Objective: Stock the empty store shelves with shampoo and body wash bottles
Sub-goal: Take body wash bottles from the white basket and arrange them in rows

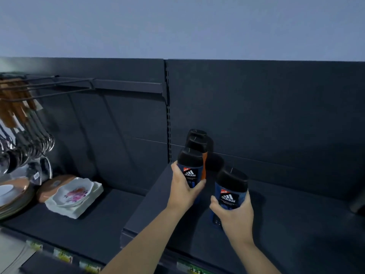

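Observation:
My left hand [182,189] grips a blue body wash bottle [190,168] with a black cap, upright at the left end of the dark shelf [296,218]. Directly behind it stand two more black-capped bottles [197,142] in a row against the back panel; one shows an orange side. My right hand [236,216] holds a second blue bottle [231,189] with a black cap, just right of and nearer than the row. Whether this bottle touches the shelf is hidden by my hand.
The lower shelf [94,224] on the left carries floral white dishes [74,194] and stacked plates [13,196]. Ladles and wooden-handled utensils [27,139] hang from hooks at upper left. A slotted upright [167,115] divides the bays. Price tags line the front edge.

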Demonstrator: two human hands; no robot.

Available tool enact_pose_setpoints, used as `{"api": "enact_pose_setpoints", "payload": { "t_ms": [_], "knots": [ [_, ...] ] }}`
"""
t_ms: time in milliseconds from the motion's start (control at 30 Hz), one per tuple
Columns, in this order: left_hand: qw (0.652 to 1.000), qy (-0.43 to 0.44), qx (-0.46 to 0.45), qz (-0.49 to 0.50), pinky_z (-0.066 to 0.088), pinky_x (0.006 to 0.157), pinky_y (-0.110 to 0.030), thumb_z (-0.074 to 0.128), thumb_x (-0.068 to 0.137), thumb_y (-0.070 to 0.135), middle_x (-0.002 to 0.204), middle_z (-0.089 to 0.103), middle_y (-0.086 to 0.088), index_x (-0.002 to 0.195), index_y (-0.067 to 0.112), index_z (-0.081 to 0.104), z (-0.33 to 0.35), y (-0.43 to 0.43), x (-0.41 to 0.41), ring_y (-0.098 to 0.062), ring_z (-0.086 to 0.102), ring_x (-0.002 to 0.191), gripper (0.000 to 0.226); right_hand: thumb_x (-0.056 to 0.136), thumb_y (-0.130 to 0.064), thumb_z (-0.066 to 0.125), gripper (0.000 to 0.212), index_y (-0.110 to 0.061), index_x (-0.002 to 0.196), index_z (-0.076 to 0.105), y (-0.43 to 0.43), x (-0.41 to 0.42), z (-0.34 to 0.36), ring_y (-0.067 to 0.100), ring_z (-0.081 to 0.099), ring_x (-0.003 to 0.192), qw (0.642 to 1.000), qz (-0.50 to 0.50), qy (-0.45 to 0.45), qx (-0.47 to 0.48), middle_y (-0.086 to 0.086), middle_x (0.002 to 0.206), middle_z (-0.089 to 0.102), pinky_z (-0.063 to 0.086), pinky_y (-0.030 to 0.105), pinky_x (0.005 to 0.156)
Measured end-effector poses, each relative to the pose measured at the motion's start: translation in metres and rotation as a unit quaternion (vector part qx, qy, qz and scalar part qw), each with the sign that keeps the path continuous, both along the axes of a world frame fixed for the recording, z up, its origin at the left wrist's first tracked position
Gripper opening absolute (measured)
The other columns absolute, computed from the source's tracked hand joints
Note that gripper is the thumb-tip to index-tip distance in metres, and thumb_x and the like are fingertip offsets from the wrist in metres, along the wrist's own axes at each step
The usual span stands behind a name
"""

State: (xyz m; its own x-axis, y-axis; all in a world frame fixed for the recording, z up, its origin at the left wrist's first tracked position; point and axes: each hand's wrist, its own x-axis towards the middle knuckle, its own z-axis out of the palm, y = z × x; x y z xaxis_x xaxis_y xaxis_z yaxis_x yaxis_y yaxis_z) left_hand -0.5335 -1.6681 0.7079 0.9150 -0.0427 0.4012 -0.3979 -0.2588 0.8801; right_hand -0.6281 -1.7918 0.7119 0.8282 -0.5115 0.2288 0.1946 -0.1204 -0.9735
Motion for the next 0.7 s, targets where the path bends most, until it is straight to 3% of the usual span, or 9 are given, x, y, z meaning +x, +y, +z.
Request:
{"api": "enact_pose_setpoints", "payload": {
  "t_ms": [133, 267, 400, 500, 700],
  "knots": [
    [1.000, 0.020, -0.003, 0.000, 0.051, 0.091, -0.023, 0.083, 0.073, 0.019, 0.116, 0.056, 0.010, 0.121, 0.027, 0.030, 0.004, -0.003, 0.004, 0.002, 0.057, 0.108, 0.072, 0.063, -0.002, 0.084, 0.050, -0.031, 0.091, 0.055, 0.001, -0.001, 0.001, 0.001, 0.068, 0.071, 1.000, -0.009, -0.001, -0.008, -0.013, 0.078, 0.070, 0.050, 0.019, 0.061],
    [0.999, 0.037, 0.003, -0.018, 0.047, 0.088, -0.012, 0.086, 0.071, 0.017, 0.119, 0.054, 0.010, 0.124, 0.028, 0.028, 0.009, -0.003, 0.003, 0.006, 0.054, 0.110, 0.079, 0.063, -0.001, 0.083, 0.050, -0.030, 0.092, 0.055, 0.000, -0.003, 0.003, 0.003, 0.068, 0.070, 1.000, -0.002, 0.001, -0.006, -0.008, 0.077, 0.071, 0.052, 0.017, 0.058],
    [0.995, 0.075, 0.061, -0.020, 0.041, 0.108, -0.038, 0.096, 0.050, 0.035, 0.134, 0.044, 0.005, 0.136, 0.024, 0.025, 0.005, 0.013, -0.005, -0.013, 0.044, 0.128, 0.112, 0.063, -0.002, 0.083, 0.048, -0.028, 0.091, 0.054, -0.001, -0.004, 0.003, 0.002, 0.068, 0.069, 1.000, 0.004, 0.003, -0.014, -0.016, 0.077, 0.070, 0.052, 0.014, 0.058],
    [0.989, 0.103, 0.105, 0.001, 0.032, 0.114, -0.043, 0.096, 0.041, 0.046, 0.146, 0.029, 0.001, 0.147, 0.021, 0.013, 0.005, 0.030, -0.018, -0.018, 0.028, 0.138, 0.137, 0.063, -0.004, 0.084, 0.047, -0.027, 0.091, 0.054, 0.000, -0.003, 0.002, 0.004, 0.068, 0.069, 1.000, 0.004, 0.003, -0.017, -0.010, 0.075, 0.071, 0.052, 0.018, 0.060],
    [0.976, 0.044, 0.212, 0.022, 0.027, 0.114, -0.036, 0.088, 0.062, 0.042, 0.148, 0.027, 0.001, 0.149, 0.015, 0.015, 0.011, 0.061, -0.036, -0.018, 0.023, 0.138, 0.117, 0.066, -0.003, 0.082, 0.046, -0.027, 0.092, 0.054, 0.014, 0.001, 0.003, 0.002, 0.069, 0.071, 0.999, 0.020, -0.008, -0.033, -0.013, 0.076, 0.071, 0.053, 0.016, 0.061]
  ]
}}
